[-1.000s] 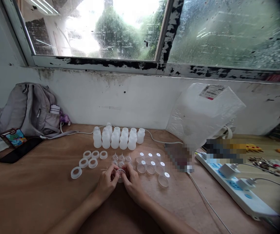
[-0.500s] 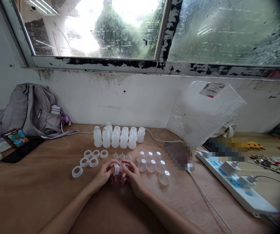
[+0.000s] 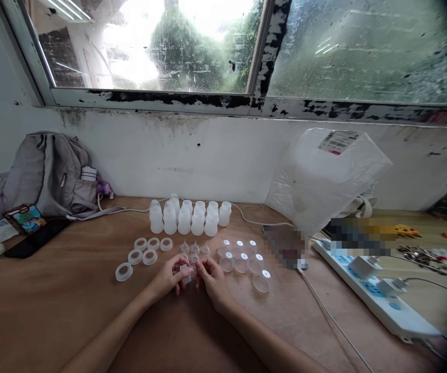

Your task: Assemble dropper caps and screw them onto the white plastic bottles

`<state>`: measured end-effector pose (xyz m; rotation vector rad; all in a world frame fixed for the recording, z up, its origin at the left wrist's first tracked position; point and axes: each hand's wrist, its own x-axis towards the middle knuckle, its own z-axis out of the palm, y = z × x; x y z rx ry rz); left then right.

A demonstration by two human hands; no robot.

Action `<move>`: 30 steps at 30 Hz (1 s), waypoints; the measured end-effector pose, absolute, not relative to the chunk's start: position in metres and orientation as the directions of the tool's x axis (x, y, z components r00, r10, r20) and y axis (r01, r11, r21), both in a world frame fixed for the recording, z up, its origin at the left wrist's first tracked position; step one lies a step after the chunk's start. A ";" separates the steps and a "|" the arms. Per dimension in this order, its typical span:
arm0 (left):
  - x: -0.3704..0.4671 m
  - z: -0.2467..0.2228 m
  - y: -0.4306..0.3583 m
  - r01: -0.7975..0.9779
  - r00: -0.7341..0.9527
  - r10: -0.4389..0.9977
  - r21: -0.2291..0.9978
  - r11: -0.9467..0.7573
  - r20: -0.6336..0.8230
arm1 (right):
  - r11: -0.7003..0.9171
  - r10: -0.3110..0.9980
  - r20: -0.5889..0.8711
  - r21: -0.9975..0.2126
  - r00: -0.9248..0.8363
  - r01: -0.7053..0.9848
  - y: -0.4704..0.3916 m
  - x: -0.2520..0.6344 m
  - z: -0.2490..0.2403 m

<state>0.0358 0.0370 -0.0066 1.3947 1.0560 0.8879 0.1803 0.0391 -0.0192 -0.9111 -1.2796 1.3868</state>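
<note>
Low over the table, my left hand (image 3: 172, 275) grips a clear ribbed collar ring (image 3: 185, 278) of a baby bottle, the thumb lying across it. My right hand (image 3: 211, 277) is close beside it, thumb and fingers pinched on what looks like the clear teat at the ring's opening; the fingers partly hide it. Just beyond the hands lie several clear teats (image 3: 194, 248), tips up. White collar rings (image 3: 124, 272) rest to the left. Clear domed caps (image 3: 261, 283) with white round tops are to the right of my right hand.
White baby bottles (image 3: 184, 221) stand grouped before the wall; one at the left end bears a clear cap. A grey backpack (image 3: 48, 173) and black phone (image 3: 37, 239) are at left. At right are a plastic bag (image 3: 324, 181), a power strip (image 3: 377, 292) and cables.
The ring in my left hand has tilted and turned, and the left thumb now lies over it. My right fingers have drawn into a tighter pinch beside it.
</note>
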 end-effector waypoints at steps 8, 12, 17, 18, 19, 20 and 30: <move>0.028 0.012 0.035 0.318 0.257 0.963 0.933 -0.166 0.084 | 0.133 0.972 0.150 -0.986 -0.181 -0.104 0.036 0.183 -0.020; 0.022 0.038 0.056 0.565 0.017 0.960 0.789 -0.240 0.279 | 0.078 0.990 0.092 -0.989 -0.111 -0.129 0.041 0.186 -0.021; 0.035 0.063 0.103 0.899 0.075 0.930 0.379 -0.220 0.361 | 0.086 0.986 0.101 -0.990 -0.133 -0.111 0.043 0.185 -0.020; 0.040 0.064 0.110 0.927 0.077 0.941 0.324 -0.190 0.330 | 0.089 0.985 0.104 -0.990 -0.136 -0.107 0.042 0.185 -0.020; 0.044 0.065 0.117 0.938 0.076 0.947 0.301 -0.175 0.312 | 0.091 0.985 0.105 -0.990 -0.137 -0.104 0.042 0.185 -0.020; 0.047 0.065 0.122 0.944 0.072 0.951 0.286 -0.162 0.301 | 0.093 0.985 0.106 -0.990 -0.134 -0.103 0.042 0.185 -0.020; 0.041 0.060 0.112 0.954 0.061 0.939 0.256 -0.154 0.338 | 0.143 0.980 0.149 -0.988 -0.131 -0.052 0.044 0.186 -0.023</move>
